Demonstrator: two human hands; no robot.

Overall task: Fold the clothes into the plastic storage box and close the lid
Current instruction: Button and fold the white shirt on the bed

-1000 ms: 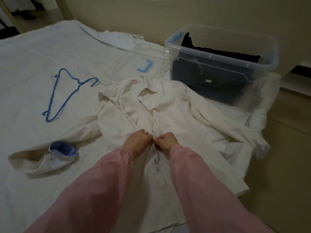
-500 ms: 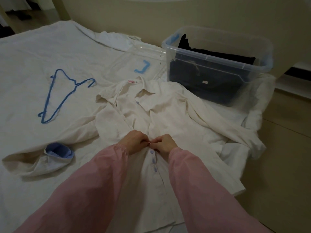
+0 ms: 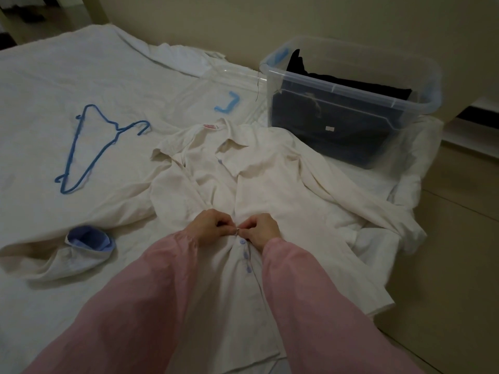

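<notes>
1. Two pink sleeves come up from 6 o'clock. The left hand (image 3: pixel 209 225) and right hand (image 3: pixel 260 230) sit knuckles-up, close together at the middle.
2. Fingers (image 3: pixel 224 224) on both hands are curled in tight, pinching the front edge of the white shirt (image 3: pixel 270 184) just above a row of three blue buttons (image 3: pixel 245 255).
3. The shirt's spread on the bed (image 3: pixel 54 76), collar toward 12.
4. One open storage box (image 3: pixel 337 89) at 1 o'clock with dark clothes (image 3: pixel 337 125) inside, one lid (image 3: pixel 235 85) at 12, one blue hanger (image 3: pixel 89 147) at 10.
</notes>
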